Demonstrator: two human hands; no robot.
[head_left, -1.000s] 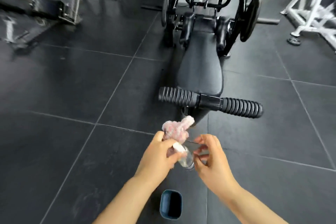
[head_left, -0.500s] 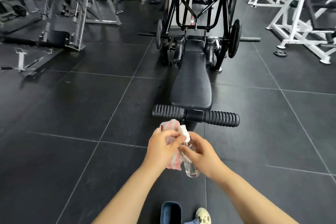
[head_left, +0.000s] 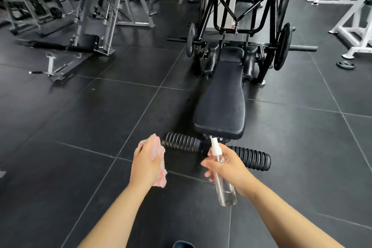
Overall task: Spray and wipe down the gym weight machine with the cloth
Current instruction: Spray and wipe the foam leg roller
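Observation:
The black weight machine stands ahead of me, its padded bench (head_left: 223,98) running away from me and a ribbed black foam roller (head_left: 217,150) across its near end. My left hand (head_left: 146,164) grips a pink and white cloth (head_left: 160,162), left of the roller. My right hand (head_left: 227,165) holds a clear spray bottle (head_left: 221,179) with a white nozzle, tilted with the nozzle up, just in front of the roller. The two hands are apart.
Black rubber floor tiles surround the machine. A plate-loaded grey machine (head_left: 94,16) stands at the back left, white frames (head_left: 354,26) at the right. A loose weight plate (head_left: 345,65) lies on the floor at the right. Weight plates (head_left: 282,46) hang on the machine's side bars.
The hands were together on the cloth and bottle; now they have parted, cloth in the left, bottle in the right. The view has tilted up toward the machine.

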